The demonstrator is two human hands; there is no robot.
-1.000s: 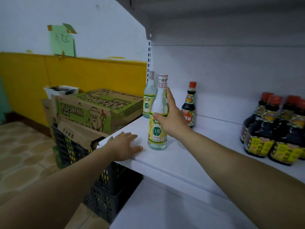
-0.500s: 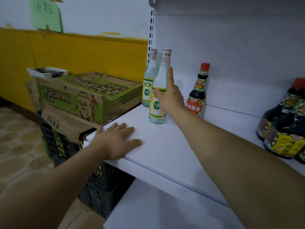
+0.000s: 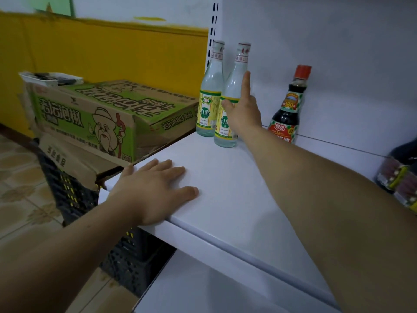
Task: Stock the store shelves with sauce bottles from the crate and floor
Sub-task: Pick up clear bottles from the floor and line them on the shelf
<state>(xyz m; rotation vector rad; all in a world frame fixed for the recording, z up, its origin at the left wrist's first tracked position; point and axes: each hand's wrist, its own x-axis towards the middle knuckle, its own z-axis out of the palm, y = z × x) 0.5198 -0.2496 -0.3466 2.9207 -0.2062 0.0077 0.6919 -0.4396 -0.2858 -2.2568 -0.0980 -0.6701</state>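
Here, at the far left, a white tray (image 3: 45, 76) shows at the far end of a green-printed cardboard box (image 3: 108, 114). The box sits on a black crate (image 3: 74, 195), and its right end reaches the left edge of the white shelf (image 3: 243, 211).

The left hand (image 3: 155, 190) lies palm down on the front left corner of the shelf, with its fingers straight and slightly spread and nothing in its grasp.

At the back left corner two clear bottles with yellow-green labels stand upright, just beside each other. The first clear bottle (image 3: 208, 102) is next to the slotted post. The second clear bottle (image 3: 225, 136) is a little nearer the front edge, and its base looks set on the shelf. The right hand (image 3: 244, 111) holds this second one. Its thumb crosses the front of the label and its forefinger points straight up along the shoulder. The other fingers are hidden behind the glass.

Further right, a dark bottle (image 3: 287, 109) with a red cap stands upright against the back wall, its foot hidden by the right forearm. At the right edge, more dark bottles (image 3: 401, 179) with yellow labels appear, blurred.
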